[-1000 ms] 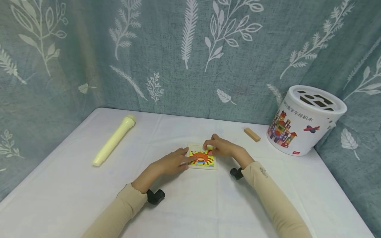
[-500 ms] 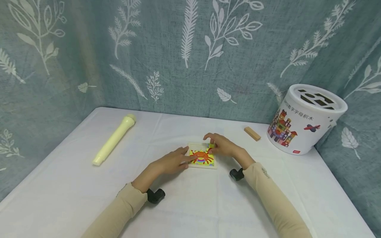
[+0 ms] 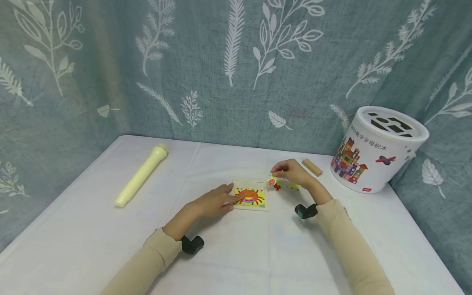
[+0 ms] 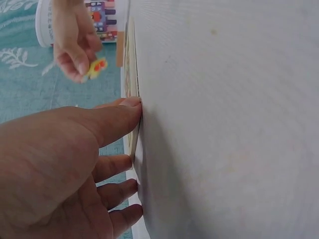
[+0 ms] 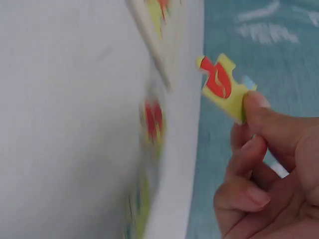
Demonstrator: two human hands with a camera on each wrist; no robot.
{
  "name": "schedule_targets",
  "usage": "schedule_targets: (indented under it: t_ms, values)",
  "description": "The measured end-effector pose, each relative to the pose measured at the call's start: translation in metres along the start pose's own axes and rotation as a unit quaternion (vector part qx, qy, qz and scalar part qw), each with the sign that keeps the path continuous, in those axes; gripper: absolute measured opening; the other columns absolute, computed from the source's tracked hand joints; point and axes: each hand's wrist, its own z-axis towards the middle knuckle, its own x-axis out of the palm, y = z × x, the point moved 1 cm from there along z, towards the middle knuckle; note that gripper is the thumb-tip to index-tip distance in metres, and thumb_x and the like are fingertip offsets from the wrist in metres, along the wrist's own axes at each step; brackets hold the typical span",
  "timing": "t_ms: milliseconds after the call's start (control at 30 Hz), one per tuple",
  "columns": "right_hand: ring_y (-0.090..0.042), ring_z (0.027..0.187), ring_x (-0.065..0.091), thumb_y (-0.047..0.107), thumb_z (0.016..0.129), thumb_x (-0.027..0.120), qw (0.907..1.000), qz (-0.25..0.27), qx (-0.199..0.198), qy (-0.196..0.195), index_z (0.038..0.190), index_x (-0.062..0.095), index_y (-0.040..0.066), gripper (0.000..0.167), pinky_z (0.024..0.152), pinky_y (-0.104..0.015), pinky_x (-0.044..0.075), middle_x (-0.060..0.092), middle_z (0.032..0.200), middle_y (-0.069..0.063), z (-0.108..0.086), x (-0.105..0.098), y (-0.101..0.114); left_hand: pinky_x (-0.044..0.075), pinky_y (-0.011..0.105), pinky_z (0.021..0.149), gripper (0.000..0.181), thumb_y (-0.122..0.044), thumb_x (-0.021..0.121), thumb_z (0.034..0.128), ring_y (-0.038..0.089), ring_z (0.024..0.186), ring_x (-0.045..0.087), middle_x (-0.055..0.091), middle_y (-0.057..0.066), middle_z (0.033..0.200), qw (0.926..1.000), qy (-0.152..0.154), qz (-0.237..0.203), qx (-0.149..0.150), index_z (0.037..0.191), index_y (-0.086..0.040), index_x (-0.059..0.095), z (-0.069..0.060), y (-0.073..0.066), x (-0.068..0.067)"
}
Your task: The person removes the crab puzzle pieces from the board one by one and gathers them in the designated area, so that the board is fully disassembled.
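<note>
A small crab jigsaw puzzle in a pale wooden tray (image 3: 267,196) lies flat on the table, its top strip bare of pieces. My left hand (image 3: 214,201) rests at the tray's left side, the index finger reaching onto the crab picture. In the left wrist view, the thumb of that left hand (image 4: 55,154) touches the tray's edge. My right hand (image 3: 293,171) pinches a yellow and red puzzle piece (image 5: 219,84) between thumb and finger, above the table right of the tray. Below it, a red and yellow piece (image 3: 277,187) and a yellow piece (image 3: 293,186) lie on the table.
A wooden block (image 3: 312,167) lies behind the right hand. Farther right stands a white tub (image 3: 376,151) with cut-out holes in its lid. At the left lies a pale yellow toy microphone (image 3: 141,174). A patterned curtain (image 3: 206,102) hangs behind the table.
My right hand has moved from the tray's top right corner to the right and now holds a piece. The top right piece is out of the tray. The left hand stays put.
</note>
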Motion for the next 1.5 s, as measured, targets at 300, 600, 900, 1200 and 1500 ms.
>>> schedule_targets:
  t_ms: [300, 600, 900, 1200, 1500]
  values:
    - [-0.01, 0.058, 0.034, 0.01, 0.093, 0.046, 0.9912, -0.008, 0.123, 0.048, 0.106, 0.057, -0.007, 0.024, 0.05, -0.022, 0.029, 0.046, 0.08, 0.0, -0.028, -0.05, -0.034, 0.027, 0.052, 0.108, 0.043, -0.02, 0.054, 0.0928, 0.039, 0.137, 0.023, 0.023, 0.024, 0.149, 0.9998, -0.015, 0.003, -0.008, 0.135, -0.021, 0.047, -0.002, 0.002, -0.003]
    - [-0.01, 0.061, 0.037, 0.009, 0.091, 0.05, 0.9857, -0.033, 0.16, 0.042, 0.099, 0.059, -0.006, 0.019, 0.055, -0.024, 0.031, 0.047, 0.071, 0.003, -0.038, -0.052, -0.057, 0.026, 0.055, 0.107, 0.043, -0.02, 0.053, 0.0935, 0.042, 0.137, 0.022, 0.022, 0.024, 0.149, 0.9999, -0.012, -0.004, -0.01, 0.136, -0.021, 0.046, -0.004, 0.003, -0.002]
    - [-0.014, 0.071, 0.046, 0.007, 0.088, 0.055, 0.9883, -0.084, 0.127, 0.0, 0.094, 0.062, -0.009, 0.018, 0.064, -0.024, 0.039, 0.059, 0.081, -0.009, -0.044, -0.047, -0.056, 0.028, 0.059, 0.104, 0.041, -0.016, 0.053, 0.0934, 0.045, 0.135, 0.024, 0.024, 0.027, 0.147, 0.9997, -0.016, -0.014, 0.016, 0.134, -0.018, 0.049, -0.004, 0.0, -0.001]
    - [-0.013, 0.064, 0.048, 0.022, 0.091, 0.058, 0.9916, -0.11, 0.061, 0.031, 0.097, 0.062, 0.001, 0.023, 0.056, -0.023, 0.04, 0.059, 0.076, -0.007, -0.013, 0.011, -0.002, 0.031, 0.06, 0.101, 0.039, -0.013, 0.055, 0.0917, 0.05, 0.131, 0.027, 0.028, 0.031, 0.144, 0.9992, -0.024, -0.016, 0.028, 0.13, -0.018, 0.053, 0.0, 0.002, 0.003]
    - [-0.012, 0.061, 0.046, 0.015, 0.087, 0.062, 0.9937, -0.093, 0.004, 0.062, 0.102, 0.062, 0.007, 0.016, 0.056, -0.02, 0.038, 0.057, 0.074, -0.004, 0.011, 0.076, 0.051, 0.033, 0.063, 0.097, 0.038, -0.012, 0.055, 0.0915, 0.053, 0.129, 0.028, 0.029, 0.032, 0.143, 0.9989, -0.027, -0.019, 0.032, 0.129, -0.018, 0.055, -0.001, 0.001, 0.002]
